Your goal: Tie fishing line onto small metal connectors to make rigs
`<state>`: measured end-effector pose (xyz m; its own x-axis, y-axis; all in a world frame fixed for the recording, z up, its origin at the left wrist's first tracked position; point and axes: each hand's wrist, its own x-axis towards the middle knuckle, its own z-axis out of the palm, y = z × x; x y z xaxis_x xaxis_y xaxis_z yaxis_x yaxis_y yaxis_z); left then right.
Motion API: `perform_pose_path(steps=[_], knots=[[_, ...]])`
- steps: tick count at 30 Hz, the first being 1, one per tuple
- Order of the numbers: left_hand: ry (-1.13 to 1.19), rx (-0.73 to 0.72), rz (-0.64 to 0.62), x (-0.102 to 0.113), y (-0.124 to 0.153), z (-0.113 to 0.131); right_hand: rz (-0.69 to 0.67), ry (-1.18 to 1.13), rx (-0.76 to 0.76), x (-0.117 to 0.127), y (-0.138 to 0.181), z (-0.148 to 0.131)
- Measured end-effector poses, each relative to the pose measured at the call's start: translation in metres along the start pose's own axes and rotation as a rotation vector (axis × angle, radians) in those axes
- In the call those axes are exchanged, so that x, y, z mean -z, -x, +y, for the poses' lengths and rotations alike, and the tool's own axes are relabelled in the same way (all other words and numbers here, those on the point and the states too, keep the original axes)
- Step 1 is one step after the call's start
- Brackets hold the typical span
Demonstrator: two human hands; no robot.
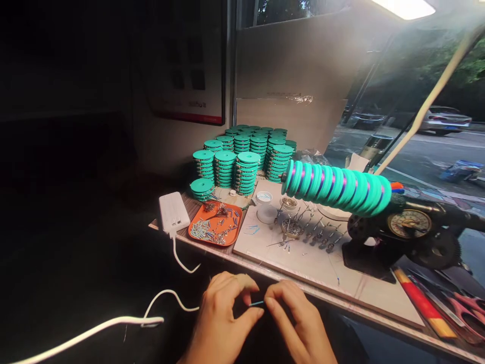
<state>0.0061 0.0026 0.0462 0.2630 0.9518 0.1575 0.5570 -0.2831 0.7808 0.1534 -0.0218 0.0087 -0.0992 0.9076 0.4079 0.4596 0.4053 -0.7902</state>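
Just in front of the table's edge, my two hands face each other over a short, thin blue strip (256, 303). My right hand (297, 318) pinches the right end of this strip between thumb and forefinger. Facing its other end is my left hand (227, 313), with fingers curled and a gap between thumb and forefinger; whether a finger touches the strip is hard to see. Similar light-blue strips (252, 229) lie on the pale board (273, 260) beyond. Several small metal fittings with wire stems (320, 235) stand there in a row.
An orange tray (195, 236) holds small parts, beside a white power bank (173, 211) with a cable. Stacked teal foam spools (248, 169) stand behind. At right, a black winding machine (401, 227) carries a row of teal spools (337, 187); scissors (470, 313) lie near it.
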Motion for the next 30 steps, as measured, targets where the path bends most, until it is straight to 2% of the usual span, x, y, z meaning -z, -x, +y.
perform_pose_path(steps=[2, 5, 8, 10, 12, 14, 17, 20, 21, 24, 26, 30], knots=[[0.232, 0.037, 0.073, -0.006, 0.000, -0.006, 0.047, -0.191, -0.188, 0.000, 0.001, 0.002], [0.523, -0.037, 0.156, -0.017, -0.001, -0.015, 0.064, -0.387, -0.368, -0.002, 0.001, 0.008], [0.628, -0.139, 0.236, -0.026, -0.002, -0.016, 0.067, -0.508, -0.405, -0.010, 0.002, 0.013], [0.661, -0.178, 0.271, -0.029, -0.003, -0.013, 0.141, -0.572, -0.421, -0.019, 0.002, 0.013], [0.688, -0.204, 0.278, -0.030, -0.004, -0.010, 0.204, -0.604, -0.428, -0.027, 0.003, 0.011], [0.703, -0.221, 0.258, -0.031, -0.005, -0.009, 0.187, -0.592, -0.397, -0.028, 0.002, 0.008], [0.659, -0.266, 0.211, -0.032, -0.007, -0.012, 0.166, -0.367, -0.195, -0.006, -0.002, 0.009], [0.519, -0.321, 0.183, -0.030, -0.010, -0.014, 0.290, 0.193, 0.017, 0.039, -0.013, 0.023], [0.471, -0.324, 0.177, -0.030, -0.011, -0.014, 0.261, 0.382, 0.035, 0.053, -0.019, 0.029], [0.376, -0.313, 0.190, -0.031, -0.015, -0.012, -0.032, 0.850, 0.000, 0.081, -0.038, 0.044], [0.344, -0.311, 0.213, -0.033, -0.017, -0.009, -0.138, 0.976, -0.027, 0.084, -0.049, 0.047], [0.335, -0.280, 0.227, -0.035, -0.019, -0.007, -0.173, 0.970, -0.046, 0.070, -0.059, 0.044]])
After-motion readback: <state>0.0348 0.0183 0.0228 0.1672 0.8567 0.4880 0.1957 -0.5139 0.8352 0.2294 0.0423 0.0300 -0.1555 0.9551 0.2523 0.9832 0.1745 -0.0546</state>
